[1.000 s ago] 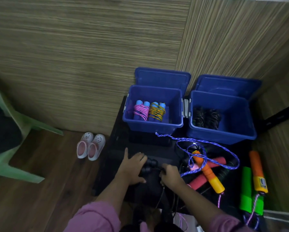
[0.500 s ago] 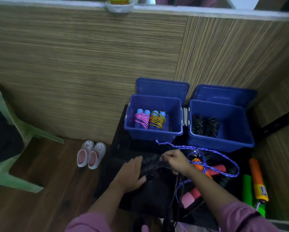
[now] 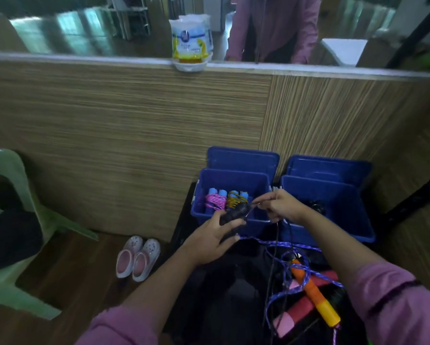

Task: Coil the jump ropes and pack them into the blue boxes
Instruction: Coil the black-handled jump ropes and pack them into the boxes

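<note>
Black handles [image 3: 234, 213] gripped in left hand [image 3: 210, 239]; right hand [image 3: 281, 205], at 3 o'clock, pinches cord [image 3: 275, 241]. Wind even, taut turns.

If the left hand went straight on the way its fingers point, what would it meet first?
The left hand grips black handles, fingers pointing up and right. Straight on lies the near wall of the left blue box, probably first, though depth is unclear.
</note>
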A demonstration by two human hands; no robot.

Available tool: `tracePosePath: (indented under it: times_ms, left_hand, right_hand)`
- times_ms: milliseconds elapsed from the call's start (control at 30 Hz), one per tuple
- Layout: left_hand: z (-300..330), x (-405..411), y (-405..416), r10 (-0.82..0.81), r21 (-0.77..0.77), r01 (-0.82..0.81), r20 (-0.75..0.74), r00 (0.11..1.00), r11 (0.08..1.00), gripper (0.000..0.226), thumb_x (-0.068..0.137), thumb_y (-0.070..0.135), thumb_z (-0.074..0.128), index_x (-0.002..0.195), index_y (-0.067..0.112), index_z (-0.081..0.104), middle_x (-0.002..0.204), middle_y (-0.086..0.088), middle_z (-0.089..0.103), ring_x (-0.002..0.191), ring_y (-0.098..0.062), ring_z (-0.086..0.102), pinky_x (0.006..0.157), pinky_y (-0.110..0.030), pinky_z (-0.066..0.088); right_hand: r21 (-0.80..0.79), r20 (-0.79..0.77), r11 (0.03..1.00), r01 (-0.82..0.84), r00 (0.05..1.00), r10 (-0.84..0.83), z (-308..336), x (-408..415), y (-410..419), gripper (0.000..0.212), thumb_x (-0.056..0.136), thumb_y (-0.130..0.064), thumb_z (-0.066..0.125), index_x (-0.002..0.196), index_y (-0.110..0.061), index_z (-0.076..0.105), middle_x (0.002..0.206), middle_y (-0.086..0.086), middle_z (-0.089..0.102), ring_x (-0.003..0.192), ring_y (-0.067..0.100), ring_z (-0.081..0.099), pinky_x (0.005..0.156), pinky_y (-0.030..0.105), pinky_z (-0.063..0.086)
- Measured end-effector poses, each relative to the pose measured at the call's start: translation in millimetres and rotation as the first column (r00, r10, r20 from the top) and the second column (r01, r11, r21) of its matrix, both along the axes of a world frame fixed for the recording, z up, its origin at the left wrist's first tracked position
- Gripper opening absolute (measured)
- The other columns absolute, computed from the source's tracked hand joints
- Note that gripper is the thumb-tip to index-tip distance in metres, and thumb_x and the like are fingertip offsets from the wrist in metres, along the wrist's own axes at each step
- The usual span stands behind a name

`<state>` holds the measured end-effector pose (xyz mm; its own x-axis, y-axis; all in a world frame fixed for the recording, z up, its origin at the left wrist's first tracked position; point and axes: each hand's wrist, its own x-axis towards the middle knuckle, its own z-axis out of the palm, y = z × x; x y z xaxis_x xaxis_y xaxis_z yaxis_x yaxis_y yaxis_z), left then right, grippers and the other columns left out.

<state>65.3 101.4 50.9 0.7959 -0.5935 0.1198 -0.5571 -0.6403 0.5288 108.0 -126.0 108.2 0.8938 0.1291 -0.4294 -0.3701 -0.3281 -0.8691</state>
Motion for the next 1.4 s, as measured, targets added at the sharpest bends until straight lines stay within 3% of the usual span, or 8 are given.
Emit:
tracePosePath:
  times_ms: [133,300,533,767,900,1067,1233,1400]
  left_hand:
    - [16,1,-4,0.014,-0.045,-0.016,-0.042,0.999,0.999,0.049,0.092,0.028,0.056,0.136,0.042,0.040,0.137,-0.002,0.031,0.104,-0.021,0.057,0.094,-0.029,0.045]
    - [27,1,-8,-0.013,-0.079,0.001,-0.146,0.989,0.997,0.062,0.084,0.009,0.055,0.134,0.043,0.044,0.136,0.003,0.024,0.117,-0.011,0.045,0.099,-0.011,0.030]
    - [22,3,-16,0.014,0.020,-0.011,-0.144,0.990,1.000,0.043,0.087,0.024,0.056,0.123,0.047,0.052,0.123,0.002,0.034,0.101,-0.018,0.054,0.097,-0.026,0.043]
    - [31,17,-31,0.236,-0.199,-0.266,-0.163,0.958,0.943,0.039,0.085,0.024,0.055,0.112,0.051,0.049,0.099,-0.005,0.052,0.090,-0.022,0.054,0.087,-0.030,0.043]
    - [43,30,-34,0.349,-0.416,-0.424,-0.247,0.904,0.805,0.029,0.078,0.029,0.051,0.100,0.048,0.055,0.077,-0.003,0.063,0.071,-0.020,0.062,0.074,-0.039,0.054]
    - [65,59,-29,0.346,-0.641,-0.670,-0.574,0.743,0.375,0.037,0.080,0.007,0.048,0.089,0.041,0.060,0.076,0.001,0.056,0.073,-0.032,0.060,0.059,-0.036,0.049]
    - [61,59,-22,0.245,-0.639,-0.701,-0.659,0.711,0.317,0.036,0.080,0.003,0.048,0.094,0.034,0.059,0.077,-0.010,0.051,0.063,-0.034,0.057,0.048,-0.030,0.043]
    - [54,59,-12,0.202,-0.574,-0.779,-0.756,0.622,0.252,0.039,0.063,0.013,0.052,0.093,0.036,0.061,0.084,-0.015,0.054,0.079,-0.041,0.057,0.067,-0.071,0.047]
  right_hand:
    - [-0.126,0.123,0.990,0.064,0.991,-0.048,16,3,8,0.028,0.082,0.007,0.041,0.088,0.005,0.068,0.040,0.003,0.047,0.035,0.018,0.040,0.037,0.021,0.036]
    - [-0.058,0.167,0.979,0.194,0.969,-0.182,13,6,13,0.030,0.089,-0.001,0.036,0.083,-0.004,0.065,0.054,0.009,0.047,0.038,0.022,0.042,0.039,0.029,0.047]
    - [0.031,0.144,0.962,0.273,0.951,-0.274,20,3,7,0.029,0.084,0.004,0.033,0.080,0.002,0.061,0.055,0.012,0.044,0.036,0.021,0.040,0.039,0.030,0.048]
    - [0.134,0.095,0.980,0.145,0.983,-0.158,13,-10,25,0.020,0.099,-0.012,0.041,0.086,-0.006,0.054,0.060,0.008,0.050,0.041,0.013,0.044,0.042,0.021,0.041]
    - [0.300,0.034,0.949,0.099,0.993,-0.115,2,-19,38,0.033,0.103,-0.026,0.038,0.083,-0.010,0.057,0.057,0.002,0.055,0.047,0.013,0.054,0.052,0.025,0.051]
    - [0.198,-0.029,0.972,-0.123,0.991,0.131,-28,-52,74,0.031,0.104,-0.021,0.031,0.079,-0.010,0.045,0.047,0.000,0.058,0.042,0.011,0.060,0.046,0.021,0.048]
    - [0.089,-0.013,0.957,-0.277,0.960,0.279,-43,-63,72,0.032,0.104,-0.028,0.030,0.078,-0.013,0.040,0.052,0.001,0.042,0.040,0.013,0.052,0.043,0.022,0.041]
    - [-0.081,-0.030,0.929,-0.361,0.932,0.360,-31,-57,61,0.039,0.100,-0.045,0.034,0.077,-0.018,0.050,0.059,0.000,0.036,0.044,0.011,0.033,0.045,0.023,0.032]
